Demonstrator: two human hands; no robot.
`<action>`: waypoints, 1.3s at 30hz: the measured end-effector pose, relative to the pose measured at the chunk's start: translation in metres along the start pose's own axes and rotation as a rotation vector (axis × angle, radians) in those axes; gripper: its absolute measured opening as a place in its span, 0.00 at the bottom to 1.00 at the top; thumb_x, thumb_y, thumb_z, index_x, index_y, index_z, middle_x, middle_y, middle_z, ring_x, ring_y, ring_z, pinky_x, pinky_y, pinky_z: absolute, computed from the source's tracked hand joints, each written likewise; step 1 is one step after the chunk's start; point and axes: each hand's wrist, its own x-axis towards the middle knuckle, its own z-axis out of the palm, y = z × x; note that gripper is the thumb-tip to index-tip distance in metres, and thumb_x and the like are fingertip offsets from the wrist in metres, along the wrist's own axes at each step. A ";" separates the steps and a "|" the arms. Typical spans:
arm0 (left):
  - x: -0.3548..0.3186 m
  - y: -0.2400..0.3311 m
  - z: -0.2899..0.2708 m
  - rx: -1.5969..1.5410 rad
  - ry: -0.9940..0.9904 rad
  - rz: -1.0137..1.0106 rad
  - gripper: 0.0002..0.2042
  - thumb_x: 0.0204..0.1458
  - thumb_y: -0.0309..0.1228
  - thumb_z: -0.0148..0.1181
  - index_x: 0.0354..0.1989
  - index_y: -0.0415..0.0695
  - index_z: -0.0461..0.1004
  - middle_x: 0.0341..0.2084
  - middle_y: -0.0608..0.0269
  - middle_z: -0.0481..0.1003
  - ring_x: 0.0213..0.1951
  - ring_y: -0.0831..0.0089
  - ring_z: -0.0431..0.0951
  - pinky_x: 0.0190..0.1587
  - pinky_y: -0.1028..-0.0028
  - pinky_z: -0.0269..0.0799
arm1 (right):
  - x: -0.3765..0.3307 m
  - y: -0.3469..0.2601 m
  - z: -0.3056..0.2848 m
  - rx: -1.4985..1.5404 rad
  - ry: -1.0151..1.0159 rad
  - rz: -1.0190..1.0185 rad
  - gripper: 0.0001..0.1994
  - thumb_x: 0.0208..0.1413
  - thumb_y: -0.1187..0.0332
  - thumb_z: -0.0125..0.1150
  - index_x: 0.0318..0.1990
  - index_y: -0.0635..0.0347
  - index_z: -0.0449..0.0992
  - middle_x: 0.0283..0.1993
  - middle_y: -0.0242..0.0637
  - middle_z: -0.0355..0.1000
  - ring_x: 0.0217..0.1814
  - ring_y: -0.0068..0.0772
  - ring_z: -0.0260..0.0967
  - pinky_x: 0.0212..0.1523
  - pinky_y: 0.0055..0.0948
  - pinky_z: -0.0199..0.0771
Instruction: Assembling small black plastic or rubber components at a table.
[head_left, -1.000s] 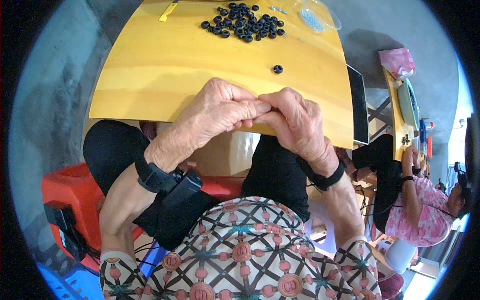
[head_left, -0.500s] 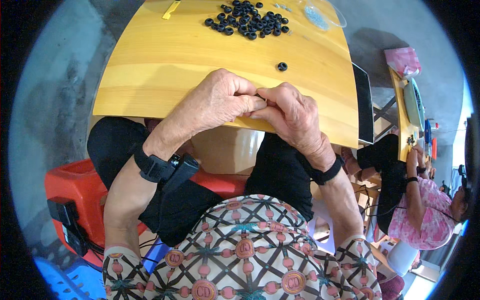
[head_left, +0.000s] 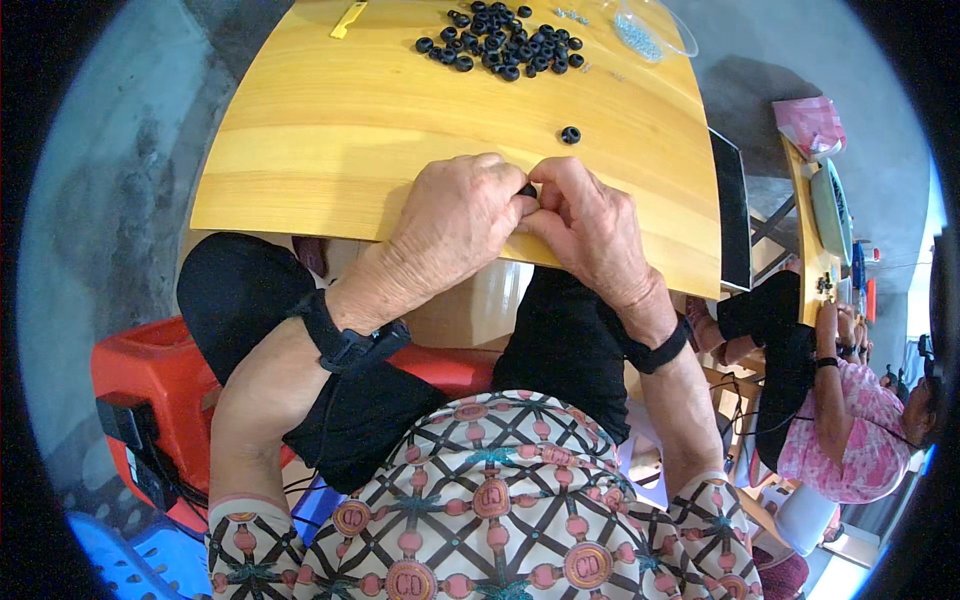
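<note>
Close together above the front edge of the wooden table (head_left: 320,150), both my hands meet at a small black round part (head_left: 528,190). My left hand (head_left: 465,208) is closed on it from the left, knuckles turned up. The bent fingers and thumb of my right hand (head_left: 590,225) pinch at it from the other side; whether they also hold a smaller piece is hidden. Just beyond my right hand lies one loose black round part (head_left: 570,135), with an opening in it. Farther back is a pile of similar black parts (head_left: 505,42).
A yellow strip-like tool (head_left: 349,19) lies at the far left of the table. A clear dish of small silvery pieces (head_left: 638,40) stands at the far right. To the right, a person in a pink top (head_left: 845,430) works at another table. A red stool (head_left: 150,360) is at left.
My left hand has rolled over, its wrist shifting right and its back turning more upward. The black part now shows more between my fingers. My right hand has moved little.
</note>
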 end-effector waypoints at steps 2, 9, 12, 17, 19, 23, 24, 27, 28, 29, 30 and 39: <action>0.000 0.003 0.000 0.026 0.017 0.039 0.06 0.44 0.28 0.57 0.26 0.38 0.72 0.20 0.53 0.68 0.26 0.54 0.72 0.29 0.60 0.68 | -0.004 -0.002 -0.005 0.053 -0.045 0.050 0.16 0.44 0.64 0.66 0.37 0.57 0.66 0.25 0.36 0.70 0.26 0.37 0.72 0.25 0.31 0.72; -0.003 0.006 -0.001 0.017 0.094 0.144 0.04 0.40 0.24 0.59 0.24 0.38 0.71 0.18 0.55 0.66 0.25 0.56 0.71 0.27 0.62 0.67 | -0.010 -0.005 -0.004 0.314 0.096 0.155 0.09 0.44 0.72 0.65 0.33 0.61 0.73 0.25 0.38 0.72 0.26 0.34 0.73 0.27 0.28 0.72; -0.004 0.003 0.001 -0.009 0.077 0.117 0.04 0.40 0.23 0.59 0.24 0.38 0.72 0.18 0.55 0.66 0.25 0.57 0.71 0.27 0.63 0.67 | -0.007 -0.006 0.002 0.322 0.166 0.160 0.05 0.44 0.73 0.65 0.28 0.62 0.75 0.23 0.38 0.72 0.25 0.33 0.72 0.27 0.28 0.71; -0.010 0.011 0.001 0.023 0.042 0.081 0.06 0.39 0.24 0.60 0.22 0.40 0.69 0.20 0.58 0.67 0.28 0.60 0.72 0.30 0.65 0.70 | -0.013 -0.008 -0.001 0.398 0.095 0.251 0.04 0.43 0.75 0.65 0.27 0.62 0.75 0.22 0.39 0.71 0.24 0.35 0.71 0.26 0.28 0.69; -0.008 0.013 0.003 -0.021 0.125 0.082 0.05 0.38 0.23 0.61 0.25 0.38 0.73 0.19 0.56 0.67 0.25 0.58 0.71 0.28 0.65 0.68 | -0.014 -0.010 0.000 0.301 0.195 0.147 0.04 0.43 0.75 0.65 0.26 0.62 0.75 0.21 0.39 0.70 0.24 0.37 0.70 0.25 0.29 0.69; 0.001 0.009 0.003 0.011 0.115 0.085 0.05 0.38 0.23 0.61 0.25 0.38 0.73 0.19 0.56 0.68 0.26 0.58 0.71 0.28 0.65 0.68 | -0.005 -0.004 0.003 0.293 0.218 0.147 0.04 0.44 0.74 0.64 0.26 0.62 0.75 0.20 0.39 0.69 0.22 0.38 0.69 0.24 0.29 0.68; 0.004 0.008 0.001 0.025 0.103 0.054 0.05 0.38 0.24 0.61 0.25 0.38 0.73 0.19 0.56 0.67 0.26 0.58 0.71 0.28 0.65 0.68 | 0.000 -0.006 0.000 0.293 0.195 0.187 0.04 0.44 0.74 0.64 0.25 0.62 0.74 0.20 0.40 0.69 0.21 0.37 0.69 0.23 0.29 0.68; 0.012 0.002 0.001 0.037 0.075 0.004 0.05 0.39 0.24 0.61 0.25 0.38 0.73 0.19 0.56 0.67 0.25 0.59 0.71 0.28 0.65 0.68 | 0.009 0.003 0.003 0.372 0.150 0.285 0.04 0.45 0.74 0.63 0.24 0.63 0.74 0.19 0.39 0.70 0.19 0.33 0.68 0.22 0.27 0.67; 0.014 0.000 0.001 0.034 0.059 -0.015 0.05 0.39 0.25 0.62 0.24 0.38 0.73 0.18 0.56 0.67 0.25 0.59 0.71 0.28 0.65 0.67 | 0.011 0.006 0.005 0.450 0.128 0.343 0.04 0.46 0.74 0.63 0.24 0.63 0.74 0.19 0.39 0.70 0.19 0.29 0.68 0.22 0.27 0.67; 0.016 0.000 0.001 0.035 0.059 -0.016 0.05 0.39 0.25 0.62 0.24 0.38 0.73 0.18 0.56 0.67 0.25 0.59 0.71 0.28 0.65 0.67 | 0.015 0.008 0.003 0.451 0.127 0.343 0.04 0.46 0.74 0.63 0.24 0.63 0.74 0.19 0.39 0.70 0.19 0.29 0.68 0.22 0.27 0.67; 0.017 -0.001 0.002 -0.013 0.069 -0.042 0.05 0.39 0.25 0.62 0.23 0.38 0.72 0.17 0.56 0.67 0.24 0.59 0.70 0.27 0.65 0.67 | 0.019 0.009 -0.001 0.530 0.067 0.415 0.05 0.46 0.74 0.63 0.24 0.63 0.74 0.19 0.38 0.71 0.19 0.25 0.67 0.22 0.26 0.67; 0.015 0.005 -0.004 -0.096 0.046 -0.094 0.07 0.39 0.22 0.61 0.19 0.39 0.67 0.17 0.54 0.65 0.25 0.56 0.71 0.27 0.62 0.67 | 0.018 0.009 -0.003 0.593 -0.024 0.388 0.06 0.46 0.75 0.63 0.24 0.62 0.71 0.20 0.35 0.68 0.23 0.21 0.63 0.25 0.25 0.66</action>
